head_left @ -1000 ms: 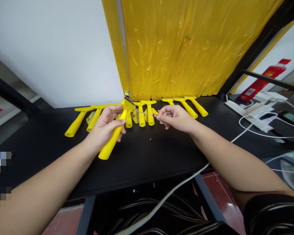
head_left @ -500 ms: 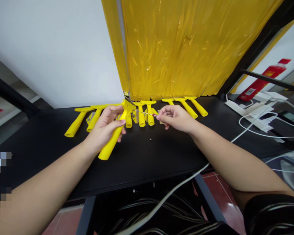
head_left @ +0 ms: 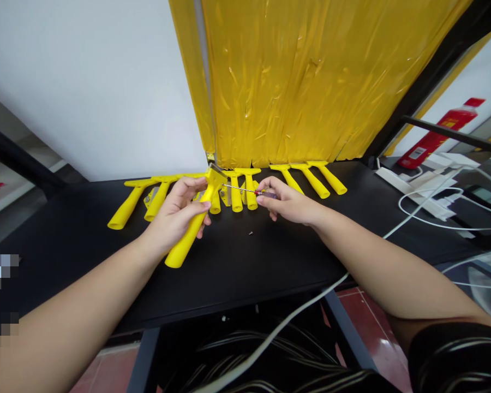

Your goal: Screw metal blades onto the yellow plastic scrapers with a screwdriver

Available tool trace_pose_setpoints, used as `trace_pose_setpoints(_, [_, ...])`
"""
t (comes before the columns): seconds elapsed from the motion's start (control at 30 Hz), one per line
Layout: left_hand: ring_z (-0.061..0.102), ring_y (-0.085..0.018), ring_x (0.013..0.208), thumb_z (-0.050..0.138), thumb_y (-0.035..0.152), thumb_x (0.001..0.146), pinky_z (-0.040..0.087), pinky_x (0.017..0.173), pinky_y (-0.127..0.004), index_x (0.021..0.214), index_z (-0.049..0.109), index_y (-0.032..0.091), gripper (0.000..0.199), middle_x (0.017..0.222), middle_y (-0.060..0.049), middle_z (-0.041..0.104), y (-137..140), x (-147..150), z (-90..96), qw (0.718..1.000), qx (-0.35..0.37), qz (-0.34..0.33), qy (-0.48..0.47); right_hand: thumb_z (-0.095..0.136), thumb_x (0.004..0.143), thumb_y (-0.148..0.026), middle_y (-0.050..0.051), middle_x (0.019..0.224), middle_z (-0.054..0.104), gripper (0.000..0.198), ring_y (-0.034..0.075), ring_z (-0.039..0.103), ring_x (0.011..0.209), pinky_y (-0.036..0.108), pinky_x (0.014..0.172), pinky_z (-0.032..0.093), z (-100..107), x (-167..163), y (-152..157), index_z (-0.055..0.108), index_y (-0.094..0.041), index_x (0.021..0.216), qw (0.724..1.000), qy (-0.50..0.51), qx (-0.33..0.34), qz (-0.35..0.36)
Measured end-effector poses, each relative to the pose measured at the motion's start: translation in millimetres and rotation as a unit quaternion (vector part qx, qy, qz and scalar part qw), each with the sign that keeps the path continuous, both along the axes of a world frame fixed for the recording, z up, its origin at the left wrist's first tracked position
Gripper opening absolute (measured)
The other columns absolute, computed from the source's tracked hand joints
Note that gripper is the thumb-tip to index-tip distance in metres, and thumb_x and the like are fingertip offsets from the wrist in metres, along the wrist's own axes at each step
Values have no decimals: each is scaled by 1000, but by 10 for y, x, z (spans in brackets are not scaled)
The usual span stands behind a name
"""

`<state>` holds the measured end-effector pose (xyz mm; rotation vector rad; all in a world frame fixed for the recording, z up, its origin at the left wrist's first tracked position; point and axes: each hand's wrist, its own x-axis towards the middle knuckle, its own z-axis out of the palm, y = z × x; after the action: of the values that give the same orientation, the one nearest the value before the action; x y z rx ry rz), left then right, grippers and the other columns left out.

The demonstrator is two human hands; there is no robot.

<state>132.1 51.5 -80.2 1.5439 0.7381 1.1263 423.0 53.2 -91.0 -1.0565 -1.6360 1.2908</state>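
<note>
The left hand (head_left: 182, 210) wraps around the yellow scraper (head_left: 189, 233), held above the counter (head_left: 249, 273); the right hand (head_left: 288, 201) pinches the screwdriver (head_left: 267, 194), its tip at the scraper's head. The scraper looks light, stiff and slightly slick, probably plastic; its thick handle seems the best hold.

left hand (head_left: 182, 210): curled in a grip | right hand (head_left: 287, 202): pinched | forearms (head_left: 102, 281): bare, angled inward
</note>
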Motion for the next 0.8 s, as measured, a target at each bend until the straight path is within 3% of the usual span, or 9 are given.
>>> trace_pose_setpoints(0.1, [70, -9, 58, 78, 22, 88, 54, 34, -20, 122, 53, 25, 42, 134, -8, 58, -14, 8, 16, 1000, -3, 2, -1, 72, 98, -35, -9, 68, 46, 27, 9, 44, 51, 23, 49, 44, -8, -11, 1, 47, -25, 96, 1000, -3, 10, -13])
trace_pose_setpoints(0.23, [70, -9, 58, 77, 22, 90, 54, 35, -18, 122, 52, 25, 41, 134, -8, 61, -5, 0, 2, 1000, 9, -12, -4, 53, 108, -48, -9, 61, 35, 33, 9, 35, 48, 24, 47, 39, 1, -18, 8, 54, -22, 89, 999, -9, -36, -5])
trace_pose_setpoints(0.33, [70, -8, 59, 77, 22, 91, 55, 36, -17, 122, 52, 25, 40, 134, -8, 61, -12, -1, 6, 1000, 6, -16, -4, 67, 101, -46, -8, 65, 41, 26, 9, 39, 50, 24, 49, 39, 5, -19, 2, 54, -23, 99, 1000, -15, -15, -11])
trace_pose_setpoints(0.43, [70, -9, 59, 77, 22, 90, 55, 35, -18, 122, 53, 25, 40, 135, -8, 60, -22, 4, 17, 1000, 0, -11, -5, 78, 92, -39, -9, 69, 47, 34, 9, 43, 52, 23, 50, 37, -14, -16, 8, 48, -26, 101, 1000, -14, 17, -17])
trace_pose_setpoints(0.6, [70, -9, 58, 78, 22, 89, 54, 34, -20, 122, 54, 25, 41, 141, -10, 56, -9, 1, -1, 1000, 3, -7, -8, 52, 106, -56, -9, 60, 34, 39, 10, 33, 47, 25, 47, 35, -42, -14, 37, 54, -22, 86, 999, -17, -37, -7])
trace_pose_setpoints(0.73, [70, -9, 59, 78, 24, 90, 54, 34, -20, 122, 54, 26, 40, 144, -10, 54, 7, -16, -22, 1000, 4, -8, -4, 76, 93, -49, -9, 66, 44, 35, 10, 40, 51, 24, 49, 35, -31, -13, 21, 52, -25, 102, 999, -23, 25, -17])
trace_pose_setpoints(0.8, [70, -9, 60, 78, 24, 90, 54, 34, -20, 123, 55, 26, 41, 144, -10, 55, 18, -27, -36, 1000, 7, -3, -2, 79, 91, -49, -9, 66, 45, 39, 11, 43, 53, 24, 50, 35, -38, -14, 22, 48, -26, 99, 998, -23, 46, -22])
